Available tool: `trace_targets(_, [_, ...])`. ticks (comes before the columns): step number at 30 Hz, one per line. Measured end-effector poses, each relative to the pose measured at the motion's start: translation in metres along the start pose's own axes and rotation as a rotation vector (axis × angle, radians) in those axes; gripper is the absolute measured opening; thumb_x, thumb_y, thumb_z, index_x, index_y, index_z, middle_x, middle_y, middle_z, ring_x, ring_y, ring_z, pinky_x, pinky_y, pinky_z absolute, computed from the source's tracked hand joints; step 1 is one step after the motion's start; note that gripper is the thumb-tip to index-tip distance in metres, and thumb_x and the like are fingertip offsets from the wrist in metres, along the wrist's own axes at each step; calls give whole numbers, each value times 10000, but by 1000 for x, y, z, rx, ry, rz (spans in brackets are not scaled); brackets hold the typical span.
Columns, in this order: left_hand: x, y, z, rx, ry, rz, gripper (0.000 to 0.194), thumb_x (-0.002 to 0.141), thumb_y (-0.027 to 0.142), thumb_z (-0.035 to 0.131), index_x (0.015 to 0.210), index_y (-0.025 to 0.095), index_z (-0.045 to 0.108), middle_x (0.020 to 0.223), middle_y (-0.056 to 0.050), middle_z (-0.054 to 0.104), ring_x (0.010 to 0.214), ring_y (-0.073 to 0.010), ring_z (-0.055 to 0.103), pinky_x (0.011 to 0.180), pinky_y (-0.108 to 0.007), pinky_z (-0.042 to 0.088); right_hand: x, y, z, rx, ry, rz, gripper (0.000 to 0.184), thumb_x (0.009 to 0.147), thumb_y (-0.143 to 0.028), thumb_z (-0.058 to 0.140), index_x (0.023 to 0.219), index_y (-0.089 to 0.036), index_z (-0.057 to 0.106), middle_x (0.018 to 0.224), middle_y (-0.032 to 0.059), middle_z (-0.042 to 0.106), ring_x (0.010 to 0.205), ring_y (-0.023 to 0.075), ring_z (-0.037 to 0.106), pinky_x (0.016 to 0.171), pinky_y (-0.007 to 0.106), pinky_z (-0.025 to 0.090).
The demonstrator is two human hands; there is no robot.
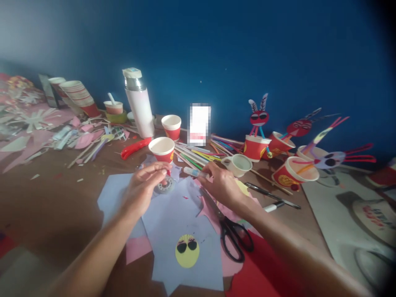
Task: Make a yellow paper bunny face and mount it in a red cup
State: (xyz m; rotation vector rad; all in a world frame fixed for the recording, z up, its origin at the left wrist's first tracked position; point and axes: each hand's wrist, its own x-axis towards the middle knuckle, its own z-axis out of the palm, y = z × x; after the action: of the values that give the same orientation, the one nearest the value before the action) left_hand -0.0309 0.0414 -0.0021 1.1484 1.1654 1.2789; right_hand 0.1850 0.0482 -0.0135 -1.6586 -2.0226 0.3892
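Note:
My left hand (147,181) is closed in a pinch on a small red piece (168,172), just above a clear tape roll (165,185). My right hand (221,181) has its fingers closed on the end of a white glue tube (192,171) with a blue label, which lies low over the papers. Between my forearms, a yellow paper circle (187,258) with two black eye shapes rests on a pale blue sheet (176,218). Black-handled scissors (230,231) lie beneath my right wrist.
Paper cups (162,148) stand beyond my hands, near a white flask (139,105) and a red cutter (135,147). Coloured pipe cleaners (201,154) are strewn behind. At right are a mug (238,165), pens (272,195) and decorated cups (256,148). Paper scraps (83,140) cover the left.

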Motion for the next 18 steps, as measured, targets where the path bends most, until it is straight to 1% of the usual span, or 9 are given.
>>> trace_targets(2, [-3,-2,4,20,-31,-47,128,738,301,693,779,183,716,897,-29,653,614,-98,532,608,-249,441,5,-4,11,-56,5,-56,94,814,-206,554,884,-158,594,751,82,675,702,235,615,639,320,418])
trace_targets(4, [-6,-4,8,36,-51,-94,136,737,314,689,764,181,705,806,-12,636,580,-89,514,583,-242,420,6,-5,14,-91,12,-124,96,822,-211,567,879,-147,610,813,114,680,790,264,617,701,344,422])
trace_targets(7, [-10,-7,13,45,-96,-166,162,737,327,682,745,166,694,681,-6,604,548,-97,507,526,-234,389,-1,-3,4,-102,46,-202,104,858,-237,560,856,-157,628,877,114,677,853,256,610,744,338,423])
trace_targets(10, [-14,-10,19,31,-171,-238,159,732,302,672,719,144,691,607,-7,571,535,-108,501,483,-225,368,-20,1,-11,-72,86,-287,149,916,-234,492,908,-188,634,944,74,679,893,205,601,769,302,422])
trace_targets(11, [-15,-11,21,22,-194,-259,156,726,292,667,701,138,687,595,-8,564,531,-108,495,473,-222,363,-27,2,-15,-58,109,-347,146,919,-215,488,915,-198,632,964,63,678,900,193,595,783,301,416])
trace_targets(13, [-17,-13,26,5,-229,-294,151,715,276,658,673,132,677,582,-7,557,523,-104,482,465,-219,358,-38,2,-20,-55,186,-523,127,899,-158,512,930,-202,627,938,51,678,855,181,588,761,310,408])
trace_targets(15, [-20,-14,30,-1,-255,-324,147,710,269,652,664,131,671,574,-3,556,516,-100,478,468,-219,357,-46,0,-21,-93,254,-670,146,866,-103,540,944,-197,619,881,41,674,771,173,572,714,320,396])
trace_targets(18, [-23,-15,34,1,-289,-358,149,711,273,646,672,131,665,549,12,545,494,-92,473,482,-223,354,-50,-3,-17,-162,294,-774,171,843,-80,552,963,-187,610,843,35,667,712,166,551,672,321,382])
